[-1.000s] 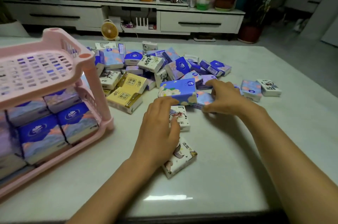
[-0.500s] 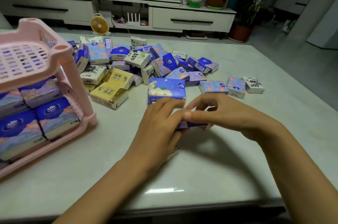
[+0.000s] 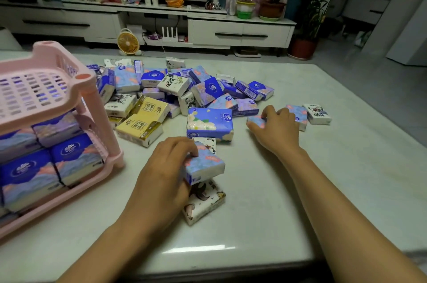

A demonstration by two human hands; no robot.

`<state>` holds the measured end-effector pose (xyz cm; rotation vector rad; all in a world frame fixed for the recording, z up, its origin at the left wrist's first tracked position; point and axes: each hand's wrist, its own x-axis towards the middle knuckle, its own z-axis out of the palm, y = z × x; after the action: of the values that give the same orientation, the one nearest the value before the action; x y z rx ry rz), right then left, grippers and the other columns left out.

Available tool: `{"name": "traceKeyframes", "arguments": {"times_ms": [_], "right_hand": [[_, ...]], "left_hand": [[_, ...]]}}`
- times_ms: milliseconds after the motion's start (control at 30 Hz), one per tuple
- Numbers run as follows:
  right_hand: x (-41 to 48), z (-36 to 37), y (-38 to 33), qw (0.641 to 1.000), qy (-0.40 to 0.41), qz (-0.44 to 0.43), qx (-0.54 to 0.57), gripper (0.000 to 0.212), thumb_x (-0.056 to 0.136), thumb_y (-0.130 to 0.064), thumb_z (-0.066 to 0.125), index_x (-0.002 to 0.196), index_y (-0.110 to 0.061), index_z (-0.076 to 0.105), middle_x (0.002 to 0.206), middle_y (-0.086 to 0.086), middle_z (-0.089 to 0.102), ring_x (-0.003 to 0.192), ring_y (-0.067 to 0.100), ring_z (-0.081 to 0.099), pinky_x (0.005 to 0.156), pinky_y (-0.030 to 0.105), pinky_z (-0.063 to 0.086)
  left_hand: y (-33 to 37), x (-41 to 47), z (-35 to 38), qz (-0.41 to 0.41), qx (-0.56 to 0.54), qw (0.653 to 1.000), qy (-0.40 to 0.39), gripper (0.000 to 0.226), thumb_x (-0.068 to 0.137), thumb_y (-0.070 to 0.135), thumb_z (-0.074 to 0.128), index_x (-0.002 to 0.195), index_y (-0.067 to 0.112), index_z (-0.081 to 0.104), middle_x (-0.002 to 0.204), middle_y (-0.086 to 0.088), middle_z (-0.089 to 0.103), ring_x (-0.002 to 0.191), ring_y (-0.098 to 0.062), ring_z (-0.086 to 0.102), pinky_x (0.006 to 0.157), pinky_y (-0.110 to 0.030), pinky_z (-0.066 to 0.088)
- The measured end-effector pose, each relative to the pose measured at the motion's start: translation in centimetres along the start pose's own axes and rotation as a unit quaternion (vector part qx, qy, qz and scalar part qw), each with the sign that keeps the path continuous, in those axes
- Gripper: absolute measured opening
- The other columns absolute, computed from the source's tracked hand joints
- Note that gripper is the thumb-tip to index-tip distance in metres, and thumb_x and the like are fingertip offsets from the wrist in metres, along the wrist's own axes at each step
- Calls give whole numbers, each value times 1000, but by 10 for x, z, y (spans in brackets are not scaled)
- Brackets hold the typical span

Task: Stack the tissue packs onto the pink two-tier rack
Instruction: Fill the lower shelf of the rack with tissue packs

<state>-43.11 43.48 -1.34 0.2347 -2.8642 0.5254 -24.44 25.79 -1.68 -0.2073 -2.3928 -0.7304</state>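
My left hand [image 3: 164, 178] grips a small blue-and-pink tissue pack [image 3: 204, 166] just above a white cartoon-printed pack [image 3: 204, 205] on the table. My right hand [image 3: 276, 129] has its fingers curled over another small blue-and-pink pack [image 3: 255, 121] lying on the table to the right. The pink two-tier rack [image 3: 92, 107] stands at the left; its lower tier holds several blue packs [image 3: 76, 159], and its perforated top tier [image 3: 30, 90] looks bare. A heap of loose packs [image 3: 175, 88] lies beyond my hands.
A large blue pack [image 3: 209, 123] and yellow packs [image 3: 143, 124] lie between the rack and my hands. Two more packs [image 3: 317, 114] sit at the right. The table's front edge [image 3: 208, 269] is near. A TV cabinet [image 3: 240, 33] and small fan [image 3: 128, 42] stand behind.
My hands, joined over one pack half a second ago, have parted. The left one keeps a blue-and-pink pack; the right one has reached out right onto another pack.
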Motion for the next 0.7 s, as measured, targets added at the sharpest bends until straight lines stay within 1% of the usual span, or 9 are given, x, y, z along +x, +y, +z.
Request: {"name": "traceKeyframes", "arguments": {"times_ms": [100,167,233,300,333,433,533,633,700], "right_hand": [[-4,-6,-1,999,-41,2,31,44,78,-38,62,111,-12,47,117,17,43,112,35,43,91,38,38],[-9,-13,2,994,-96,-4,50,43,75,-30,66,109,-14,46,117,16,43,108,34,46,86,36,41],[-16,-23,7,990,-124,-10,65,40,72,-24,69,103,-16,45,114,15,48,97,30,50,72,31,41],[-26,-36,6,985,-139,-17,103,46,68,-18,74,104,-17,46,111,10,52,87,24,51,59,26,38],[-32,-45,3,979,-148,-27,134,53,66,-15,76,109,-17,46,112,6,52,87,22,52,58,23,39],[-50,-73,-15,958,-151,-99,221,65,61,-9,79,117,-22,47,114,-4,53,98,13,52,68,16,43],[-69,-90,-43,926,-180,-190,272,66,61,-7,79,114,-30,47,111,-15,55,97,-3,52,68,0,39],[-88,-91,-76,885,-266,-254,285,69,63,-12,80,115,-38,44,108,-27,49,99,-10,49,73,5,42],[-101,-88,-100,865,-295,-304,270,68,64,-17,80,113,-45,41,108,-31,46,102,-12,47,75,4,41]], "left_hand": [[-1,-6,-7,-11,-10,1000,-12,45,65,2,58,97,29,43,117,11,46,107,-10,44,79,-19,39],[-3,-11,-14,-8,11,1000,-15,43,64,8,60,99,29,45,121,3,50,108,-10,44,78,-20,42],[-7,-14,-21,-5,44,999,-17,45,62,10,61,102,27,46,119,-5,53,108,-13,44,80,-20,40],[-11,-17,-28,5,67,998,-14,45,63,11,61,104,23,48,115,-6,56,106,-14,46,83,-18,36],[-13,-19,-32,11,71,997,-11,41,66,14,59,105,21,48,113,-5,56,105,-15,47,85,-20,36],[-14,-26,-45,32,82,996,15,37,72,24,50,108,16,48,110,-6,57,102,-16,50,85,-28,41],[-11,-35,-60,31,90,994,50,38,75,26,50,112,14,48,106,-11,61,97,-15,51,85,-21,40],[-10,-49,-75,9,113,987,110,38,75,24,53,112,15,48,102,-6,61,90,-14,52,80,-19,39],[-13,-59,-86,-8,127,982,141,39,75,22,53,113,16,47,103,-3,59,89,-15,52,79,-23,42]]}}
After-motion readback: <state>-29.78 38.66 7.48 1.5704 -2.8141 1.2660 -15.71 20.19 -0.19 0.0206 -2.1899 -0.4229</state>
